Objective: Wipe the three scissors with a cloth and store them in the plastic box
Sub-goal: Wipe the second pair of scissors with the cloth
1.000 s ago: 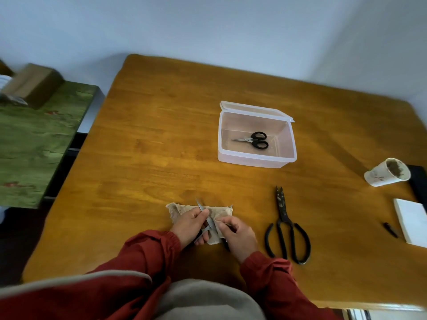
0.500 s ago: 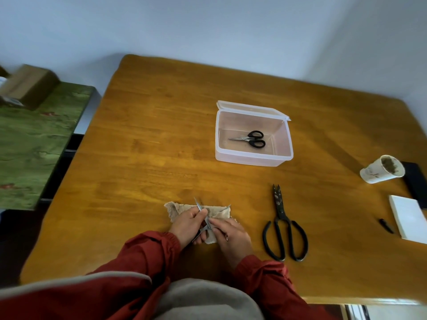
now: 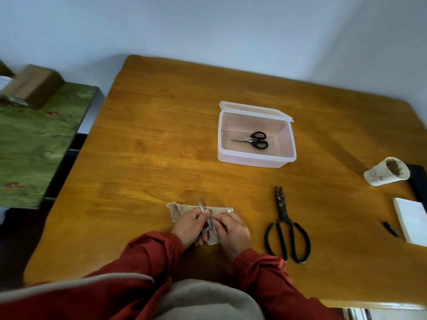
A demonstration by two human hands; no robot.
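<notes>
Nearer the person than the clear rectangular plastic box (image 3: 256,163), the left hand (image 3: 189,224) grips small silver metal scissors (image 3: 206,217) over a frayed beige cloth (image 3: 181,209). The right hand (image 3: 233,229) pinches that cloth against them. Inside the box lie black-handled steel scissors (image 3: 254,140). Just right of the hands lie large black iron scissors (image 3: 285,225). Right of the box, the marks on the white paper cup (image 3: 379,175) are too blurred to read.

The handles of the small metal scissors (image 3: 201,205) and much of the cloth (image 3: 182,209) are hidden by the left hand (image 3: 189,224) and right hand (image 3: 233,229). The white pad (image 3: 411,218) is cut off by the frame edge.

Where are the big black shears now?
Head view: big black shears lie on the table, right of the right hand, nearer than the plastic box.
</notes>
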